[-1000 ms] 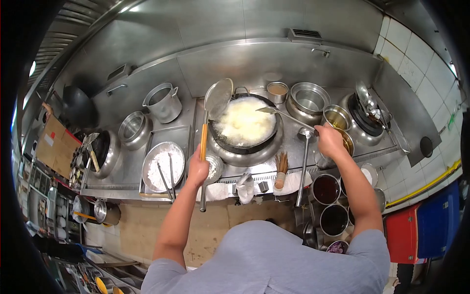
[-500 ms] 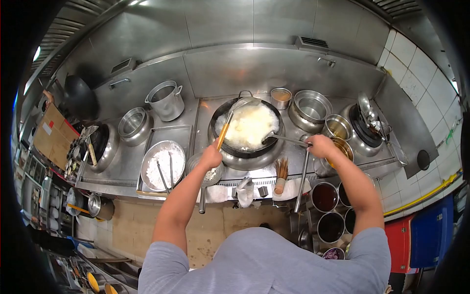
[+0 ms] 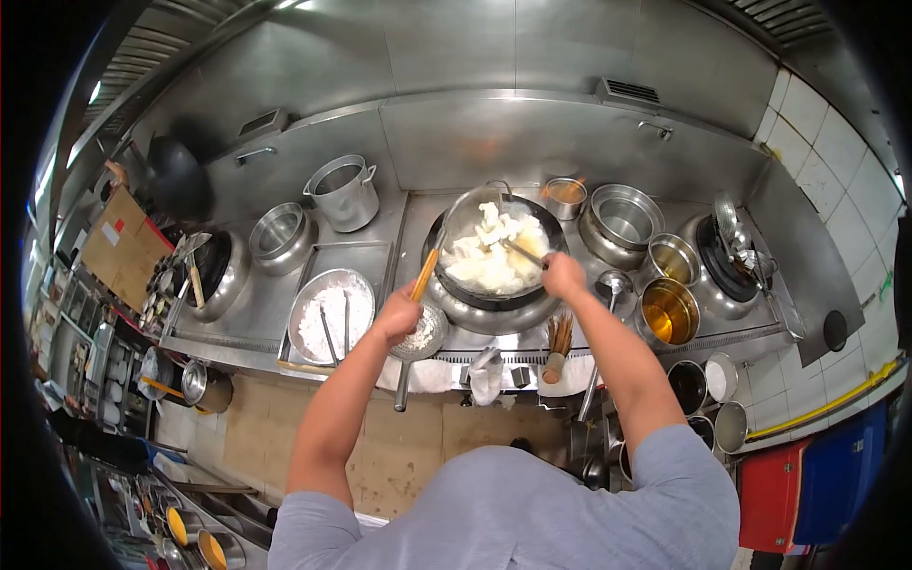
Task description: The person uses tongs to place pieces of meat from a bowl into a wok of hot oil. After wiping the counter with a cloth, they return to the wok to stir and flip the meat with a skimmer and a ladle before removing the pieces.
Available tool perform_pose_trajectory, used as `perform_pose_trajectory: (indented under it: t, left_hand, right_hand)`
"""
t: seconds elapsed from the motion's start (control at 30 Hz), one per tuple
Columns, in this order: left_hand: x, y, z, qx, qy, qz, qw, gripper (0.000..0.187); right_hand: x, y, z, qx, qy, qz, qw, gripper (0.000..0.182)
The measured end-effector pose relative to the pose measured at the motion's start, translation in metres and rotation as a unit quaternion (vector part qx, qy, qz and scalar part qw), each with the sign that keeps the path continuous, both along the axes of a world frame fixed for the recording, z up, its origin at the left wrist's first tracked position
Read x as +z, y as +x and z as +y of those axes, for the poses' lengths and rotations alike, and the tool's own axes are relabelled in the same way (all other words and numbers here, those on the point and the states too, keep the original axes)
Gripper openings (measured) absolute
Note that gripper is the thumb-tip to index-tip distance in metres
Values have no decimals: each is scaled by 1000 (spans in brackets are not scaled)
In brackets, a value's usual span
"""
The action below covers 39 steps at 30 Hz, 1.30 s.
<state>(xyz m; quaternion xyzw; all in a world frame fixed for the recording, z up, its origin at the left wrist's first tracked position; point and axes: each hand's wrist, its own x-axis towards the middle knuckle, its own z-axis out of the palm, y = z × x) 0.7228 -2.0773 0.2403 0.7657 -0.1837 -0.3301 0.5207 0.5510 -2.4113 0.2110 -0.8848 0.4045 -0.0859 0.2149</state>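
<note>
A dark wok (image 3: 553, 223) on the range holds pale, battered-looking pieces (image 3: 489, 269) in bubbling oil. My left hand (image 3: 399, 313) is closed round the yellow wooden handle of a wire skimmer (image 3: 463, 214). The skimmer is tilted at the wok's left and far side, with pale pieces against it. In my right hand (image 3: 563, 275) is the metal handle of a ladle (image 3: 528, 254), its head hidden among the pieces. Just below my left hand, a perforated strainer (image 3: 418, 340) with pale crumbs rests at the counter's front.
Left of the wok stands a bowl of white powder (image 3: 309, 328) with utensils in it. A tall pot (image 3: 342, 199) is behind. To the right are a pot of golden oil (image 3: 669, 312), another ladle (image 3: 613, 285), a bamboo brush (image 3: 556, 351) and nested metal pots (image 3: 622, 217).
My right hand has moved left, bringing the ladle over the wok's middle. The pale pieces now show as separate lumps, some up against the skimmer. The whole view has shifted slightly.
</note>
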Motion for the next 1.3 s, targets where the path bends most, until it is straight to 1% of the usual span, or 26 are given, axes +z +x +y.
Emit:
perform_pose_trajectory:
  t: [0.13,0.2,0.27,0.33,0.4,0.43,0.5,0.53,0.57,0.6,0.63,0.67,0.7,0.73,0.77,0.8,0.87,0.9,0.93,1.0,1.07,1.1,1.17,1.2,1.23,1.3]
  left_hand:
    - [20,11,9,-6,-15,-2,1000,82]
    - [34,11,7,-12,-8,-17,1000,83]
    - [44,14,3,0,-41,24,999,80]
    - [45,18,-5,8,-50,28,998,78]
    - [40,22,-13,2,-57,9,998,80]
    - [33,24,-20,3,-59,11,998,80]
    - [3,36,-40,29,-53,-74,995,81]
    - [-25,49,-52,26,-54,-73,995,81]
    - [-59,65,-64,32,-30,-133,990,81]
    - [-78,71,-71,38,-6,-193,980,81]
    - [-76,64,-73,17,17,-218,976,73]
    - [-74,56,-75,15,16,-218,976,73]
    - [-73,46,-76,2,27,-161,987,75]
    - [-72,37,-75,-11,39,-103,994,77]
    - [-72,31,-73,-23,24,-43,999,83]
    - [-62,22,-72,-25,25,-43,998,83]
    - [-39,2,-66,-30,43,45,998,86]
    - [-57,11,-68,-35,1,101,994,88]
    - [-57,8,-66,-32,0,101,994,88]
    - [-52,3,-64,-24,-10,103,994,88]
    - [-44,3,-59,-21,-15,70,997,87]
    - [-40,4,-55,-21,-19,39,999,87]
    - [-30,11,-49,-17,-30,44,998,86]
    - [-23,13,-45,-15,-44,49,998,86]
    - [-7,9,-40,-1,-21,38,999,86]
    - [-1,19,-33,-5,-41,45,998,85]
  right_hand:
    - [53,2,-19,29,-40,21,999,37]
    - [74,-8,-31,48,-29,12,998,34]
    - [108,-25,-34,43,-24,15,999,33]
    - [120,-41,-57,49,2,12,999,33]
    - [139,-65,-76,64,-30,30,997,36]
    - [155,-80,-77,63,-50,44,996,37]
    - [176,-109,-88,69,-77,63,993,38]
    - [181,-122,-99,76,-85,67,991,41]
    - [182,-131,-109,64,-107,80,989,44]
    - [180,-139,-121,61,-108,81,989,44]
    - [172,-145,-136,73,-91,79,990,44]
    - [161,-149,-150,84,-74,76,991,44]
    - [146,-151,-164,96,-38,51,993,42]
    - [126,-148,-171,94,-37,53,993,42]
    - [105,-145,-177,95,6,29,995,41]
    - [80,-140,-182,97,49,5,994,41]
    - [17,-121,-181,86,24,-18,996,40]
    - [-16,-107,-179,76,58,-34,995,41]
    - [-44,-94,-172,66,94,-50,992,42]
    - [-78,-66,-133,71,15,-94,993,40]
    - [-86,-37,-94,20,28,-118,992,38]
    - [-81,-25,-78,22,31,-120,992,38]
    - [-54,-13,-52,-11,29,-123,992,37]
    - [-40,-12,-48,-8,30,-124,992,37]
    - [-26,-11,-48,-4,24,-111,994,37]
    - [-12,-8,-61,27,17,-104,994,37]
